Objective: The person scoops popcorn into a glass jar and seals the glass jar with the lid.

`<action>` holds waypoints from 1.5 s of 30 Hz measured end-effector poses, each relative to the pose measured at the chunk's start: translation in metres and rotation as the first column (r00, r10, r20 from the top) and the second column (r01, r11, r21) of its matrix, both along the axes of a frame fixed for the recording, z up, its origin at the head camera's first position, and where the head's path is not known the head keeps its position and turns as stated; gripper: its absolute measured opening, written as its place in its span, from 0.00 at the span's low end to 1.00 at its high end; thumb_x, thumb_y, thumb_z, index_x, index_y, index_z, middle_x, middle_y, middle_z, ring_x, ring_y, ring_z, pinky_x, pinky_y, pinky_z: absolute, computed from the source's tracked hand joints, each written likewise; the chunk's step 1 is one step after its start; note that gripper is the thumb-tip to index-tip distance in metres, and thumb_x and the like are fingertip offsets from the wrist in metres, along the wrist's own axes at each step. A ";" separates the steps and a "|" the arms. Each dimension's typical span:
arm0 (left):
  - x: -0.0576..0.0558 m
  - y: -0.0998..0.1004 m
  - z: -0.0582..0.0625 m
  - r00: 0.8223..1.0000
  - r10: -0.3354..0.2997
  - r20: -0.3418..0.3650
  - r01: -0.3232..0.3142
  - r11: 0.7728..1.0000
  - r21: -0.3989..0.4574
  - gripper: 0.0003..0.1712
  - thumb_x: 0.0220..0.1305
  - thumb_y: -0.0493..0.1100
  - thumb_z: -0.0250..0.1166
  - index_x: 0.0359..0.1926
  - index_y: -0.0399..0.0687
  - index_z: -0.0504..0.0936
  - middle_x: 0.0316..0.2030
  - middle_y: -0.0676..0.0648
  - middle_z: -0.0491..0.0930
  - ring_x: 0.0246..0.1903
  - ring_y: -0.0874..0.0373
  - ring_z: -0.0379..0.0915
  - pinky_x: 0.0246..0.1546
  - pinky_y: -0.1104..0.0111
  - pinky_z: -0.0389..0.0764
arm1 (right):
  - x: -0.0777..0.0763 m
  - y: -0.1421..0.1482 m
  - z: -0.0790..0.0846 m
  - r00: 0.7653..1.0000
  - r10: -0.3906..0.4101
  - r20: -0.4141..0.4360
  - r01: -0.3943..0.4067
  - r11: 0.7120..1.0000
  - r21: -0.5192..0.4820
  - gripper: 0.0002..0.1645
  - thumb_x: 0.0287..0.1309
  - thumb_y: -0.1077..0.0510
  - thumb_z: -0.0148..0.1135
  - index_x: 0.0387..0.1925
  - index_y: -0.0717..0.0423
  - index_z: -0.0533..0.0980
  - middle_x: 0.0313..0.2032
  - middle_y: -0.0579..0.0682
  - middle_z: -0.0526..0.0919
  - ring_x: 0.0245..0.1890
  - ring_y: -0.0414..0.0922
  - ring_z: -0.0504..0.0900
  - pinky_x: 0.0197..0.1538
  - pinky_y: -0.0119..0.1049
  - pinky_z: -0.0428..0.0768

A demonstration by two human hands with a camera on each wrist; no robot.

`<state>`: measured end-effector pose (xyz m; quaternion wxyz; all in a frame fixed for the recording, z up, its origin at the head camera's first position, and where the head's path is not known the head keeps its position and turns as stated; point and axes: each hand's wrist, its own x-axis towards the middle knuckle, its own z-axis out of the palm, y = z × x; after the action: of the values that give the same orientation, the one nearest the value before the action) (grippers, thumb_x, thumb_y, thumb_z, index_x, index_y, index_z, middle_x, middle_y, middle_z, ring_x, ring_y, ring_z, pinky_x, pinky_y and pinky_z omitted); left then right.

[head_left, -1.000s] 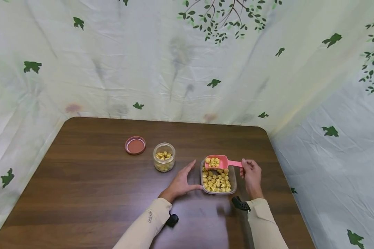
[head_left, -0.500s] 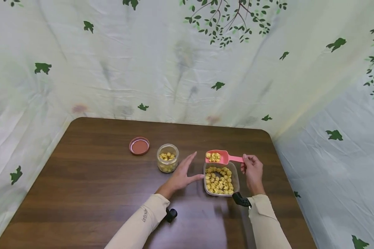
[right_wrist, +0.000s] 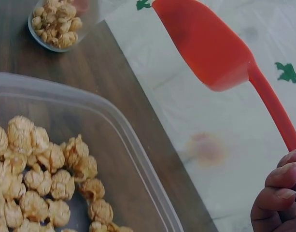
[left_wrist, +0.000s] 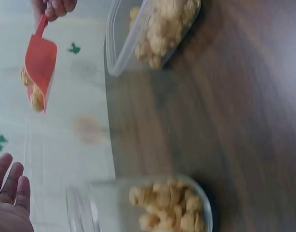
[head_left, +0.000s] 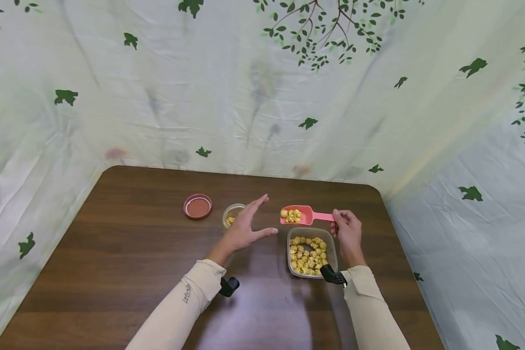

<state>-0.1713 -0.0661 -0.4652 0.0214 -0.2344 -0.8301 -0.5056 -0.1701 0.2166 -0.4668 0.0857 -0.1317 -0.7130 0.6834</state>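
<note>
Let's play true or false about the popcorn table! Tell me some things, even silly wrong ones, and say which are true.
1. The right hand holds a pinkish-red plastic scoop. True.
2. The scoop is empty. False: round golden popcorn sits in it.
3. A clear, squarish plastic tub has more popcorn inside. True.
4. The round reddish-brown lid covers the clear round jar. False: the lid lies on the brown wood-grain table, apart from the jar.
5. The left hand holds nothing. True.
</note>
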 end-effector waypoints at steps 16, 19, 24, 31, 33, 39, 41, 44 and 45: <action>-0.017 -0.051 -0.008 0.994 0.096 -0.059 -0.101 0.991 -0.086 0.50 0.47 0.51 0.77 0.70 0.48 0.65 0.63 0.41 0.70 0.64 0.45 0.62 0.64 0.43 0.58 | -0.017 -0.028 -0.009 0.999 0.044 0.002 -0.044 0.999 0.023 0.14 0.69 0.54 0.54 0.37 0.64 0.72 0.21 0.50 0.75 0.17 0.38 0.70 0.21 0.27 0.72; -0.018 -0.057 -0.013 0.991 0.123 -0.042 -0.127 0.987 -0.099 0.50 0.45 0.51 0.78 0.69 0.47 0.65 0.64 0.40 0.69 0.64 0.44 0.62 0.64 0.45 0.60 | -0.018 -0.034 -0.009 0.998 0.054 -0.014 -0.054 0.998 0.013 0.14 0.69 0.55 0.54 0.37 0.64 0.72 0.21 0.50 0.75 0.17 0.38 0.71 0.21 0.28 0.72; -0.019 -0.064 -0.023 0.989 0.148 0.016 -0.146 0.985 -0.096 0.53 0.43 0.51 0.79 0.69 0.47 0.65 0.66 0.40 0.66 0.65 0.43 0.61 0.64 0.47 0.63 | -0.019 -0.043 -0.008 0.997 0.064 -0.041 -0.064 0.998 -0.004 0.13 0.69 0.55 0.54 0.37 0.63 0.72 0.20 0.49 0.74 0.17 0.38 0.71 0.21 0.30 0.73; -0.016 -0.068 -0.041 0.983 0.171 0.070 -0.166 0.984 -0.070 0.56 0.41 0.51 0.80 0.70 0.45 0.62 0.67 0.39 0.65 0.65 0.43 0.60 0.65 0.48 0.62 | -0.020 -0.054 -0.006 0.996 0.066 -0.057 -0.068 0.997 -0.040 0.13 0.69 0.55 0.54 0.36 0.63 0.71 0.20 0.50 0.75 0.17 0.38 0.71 0.21 0.29 0.72; -0.015 -0.068 -0.045 0.981 0.177 0.076 -0.173 0.984 -0.052 0.57 0.40 0.49 0.81 0.71 0.44 0.62 0.66 0.38 0.66 0.65 0.42 0.61 0.64 0.48 0.63 | -0.021 -0.057 -0.005 0.996 0.065 -0.056 -0.067 0.997 -0.046 0.12 0.69 0.55 0.54 0.36 0.63 0.71 0.20 0.49 0.74 0.17 0.38 0.71 0.20 0.29 0.72; -0.012 -0.069 -0.057 0.975 0.196 0.110 -0.194 0.981 -0.029 0.60 0.37 0.46 0.82 0.71 0.39 0.60 0.66 0.36 0.66 0.65 0.41 0.61 0.65 0.49 0.62 | -0.021 -0.067 -0.001 0.995 0.082 -0.050 -0.085 0.994 -0.062 0.11 0.69 0.56 0.55 0.37 0.63 0.71 0.20 0.49 0.74 0.17 0.38 0.71 0.20 0.28 0.72; -0.012 -0.069 -0.059 0.970 0.208 0.126 -0.205 0.978 -0.030 0.61 0.37 0.46 0.83 0.71 0.39 0.60 0.66 0.37 0.66 0.65 0.41 0.61 0.65 0.49 0.62 | -0.021 -0.070 -0.001 0.995 0.092 -0.047 -0.095 0.994 -0.058 0.11 0.69 0.56 0.54 0.37 0.63 0.72 0.21 0.49 0.74 0.17 0.39 0.71 0.21 0.28 0.73; -0.012 -0.068 -0.063 0.963 0.225 0.145 -0.223 0.974 -0.033 0.60 0.37 0.47 0.83 0.70 0.40 0.61 0.65 0.36 0.67 0.64 0.41 0.62 0.65 0.49 0.62 | -0.021 -0.074 0.000 0.994 0.096 -0.050 -0.099 0.994 -0.051 0.11 0.69 0.56 0.54 0.37 0.63 0.72 0.22 0.52 0.74 0.18 0.39 0.71 0.21 0.28 0.73; -0.012 -0.068 -0.064 0.962 0.230 0.149 -0.227 0.973 -0.034 0.59 0.38 0.47 0.82 0.70 0.40 0.62 0.64 0.36 0.68 0.64 0.41 0.62 0.65 0.49 0.63 | -0.021 -0.075 0.000 0.994 0.099 -0.047 -0.101 0.994 -0.048 0.11 0.69 0.56 0.54 0.37 0.62 0.72 0.22 0.52 0.74 0.18 0.39 0.71 0.21 0.29 0.73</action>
<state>-0.1829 -0.1343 -0.5291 0.0144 -0.0981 -0.8550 -0.5091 -0.1911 0.1415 -0.4673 0.0639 -0.0824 -0.6992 0.7073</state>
